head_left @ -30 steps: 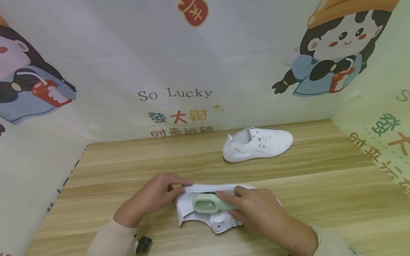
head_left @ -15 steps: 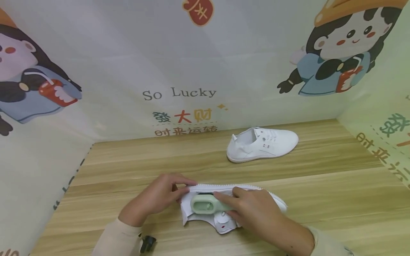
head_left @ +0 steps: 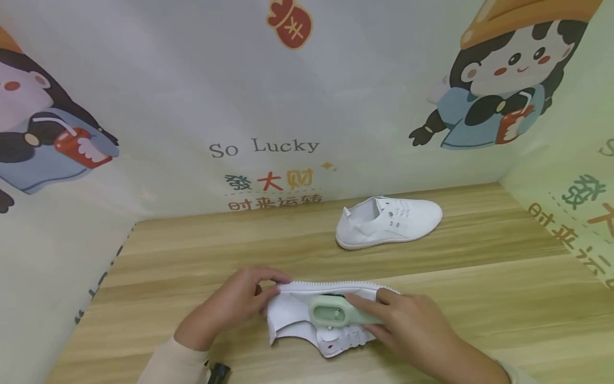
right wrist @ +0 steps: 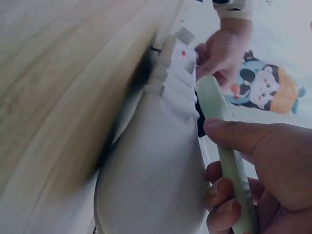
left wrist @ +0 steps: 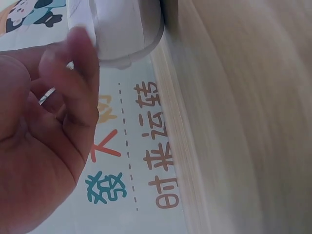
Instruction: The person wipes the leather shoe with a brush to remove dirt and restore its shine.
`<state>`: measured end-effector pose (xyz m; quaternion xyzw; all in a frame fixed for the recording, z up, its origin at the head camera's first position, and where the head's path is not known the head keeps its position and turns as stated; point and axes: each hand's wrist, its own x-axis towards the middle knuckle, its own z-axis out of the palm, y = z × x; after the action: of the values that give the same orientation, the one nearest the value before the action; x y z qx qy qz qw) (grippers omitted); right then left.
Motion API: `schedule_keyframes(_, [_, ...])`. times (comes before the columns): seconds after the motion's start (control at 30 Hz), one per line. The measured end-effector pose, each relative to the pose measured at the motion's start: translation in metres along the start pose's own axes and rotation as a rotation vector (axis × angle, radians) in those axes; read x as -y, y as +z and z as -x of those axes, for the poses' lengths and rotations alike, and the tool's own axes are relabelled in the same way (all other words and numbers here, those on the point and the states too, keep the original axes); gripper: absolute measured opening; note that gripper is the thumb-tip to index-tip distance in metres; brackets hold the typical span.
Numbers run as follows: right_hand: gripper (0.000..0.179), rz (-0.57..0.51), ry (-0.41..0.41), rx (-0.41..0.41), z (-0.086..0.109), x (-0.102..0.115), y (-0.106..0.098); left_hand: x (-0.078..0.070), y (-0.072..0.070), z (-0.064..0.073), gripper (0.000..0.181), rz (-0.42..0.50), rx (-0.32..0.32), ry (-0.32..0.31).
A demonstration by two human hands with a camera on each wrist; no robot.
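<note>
A white shoe [head_left: 292, 309] lies on its side on the table, its sole edge toward the back wall and its opening toward me. My left hand [head_left: 240, 298] grips it at the heel end, fingers over the sole edge and thumb underneath. A light-green brush [head_left: 328, 312] with a dark underside is held in my right hand [head_left: 414, 325], which wraps round its handle. The brush head lies against the shoe's side, near the sole. In the right wrist view the shoe's toe [right wrist: 151, 180] fills the middle, beside the brush handle [right wrist: 226, 161].
A second white shoe [head_left: 390, 221] stands upright near the back wall, toe pointing right. Printed sheets [head_left: 168, 106] wall off the back and sides of the wooden table [head_left: 192, 245]. A small black object [head_left: 219, 372] shows beside my left sleeve.
My right hand has slid the brush to the right along the shoe's side, toward the toe. The left hand keeps its grip at the heel. The head view has shifted slightly.
</note>
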<state>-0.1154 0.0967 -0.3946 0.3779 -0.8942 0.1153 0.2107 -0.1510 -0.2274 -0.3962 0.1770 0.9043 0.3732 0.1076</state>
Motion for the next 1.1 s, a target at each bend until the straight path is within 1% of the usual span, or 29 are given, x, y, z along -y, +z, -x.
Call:
schedule_keyframes(0.07, [0.059,-0.019,-0.008,-0.035,0.003,-0.003,-0.004,-0.002,0.003,0.000,0.027,0.005,-0.005,-0.015])
schedule_keyframes(0.2, [0.062,-0.066,-0.024,-0.108,0.003,-0.007,-0.012,-0.004,0.005,0.000,0.025,-0.058,-0.059,0.016])
schedule_keyframes(0.3, [0.060,-0.086,-0.014,-0.128,0.002,-0.011,-0.017,-0.004,0.007,-0.001,0.022,-0.121,-0.086,0.044])
schedule_keyframes(0.4, [0.059,-0.076,0.015,-0.141,0.002,-0.015,-0.021,-0.003,0.008,-0.003,0.024,-0.164,-0.074,0.058])
schedule_keyframes(0.53, [0.059,-0.047,0.045,-0.167,0.003,-0.022,-0.027,-0.003,0.009,-0.009,0.025,-0.215,-0.053,0.114])
schedule_keyframes(0.6, [0.059,-0.044,0.050,-0.178,0.004,-0.025,-0.029,-0.004,0.008,-0.012,0.024,-0.229,-0.038,0.126])
schedule_keyframes(0.67, [0.059,-0.043,0.055,-0.187,0.005,-0.028,-0.030,-0.004,0.006,-0.012,0.024,-0.213,-0.012,0.115])
schedule_keyframes(0.77, [0.058,-0.050,0.071,-0.194,0.006,-0.031,-0.032,-0.003,0.004,-0.009,0.025,-0.148,0.031,0.078])
schedule_keyframes(0.83, [0.058,-0.047,0.081,-0.199,0.006,-0.032,-0.034,-0.002,0.001,-0.006,0.025,-0.109,0.046,0.059])
schedule_keyframes(0.9, [0.058,-0.047,0.089,-0.202,0.006,-0.034,-0.036,0.000,-0.001,-0.003,0.025,-0.088,0.049,0.050])
schedule_keyframes(1.1, [0.057,-0.041,0.094,-0.220,0.007,-0.038,-0.041,0.010,-0.008,0.004,0.027,-0.080,0.040,0.035])
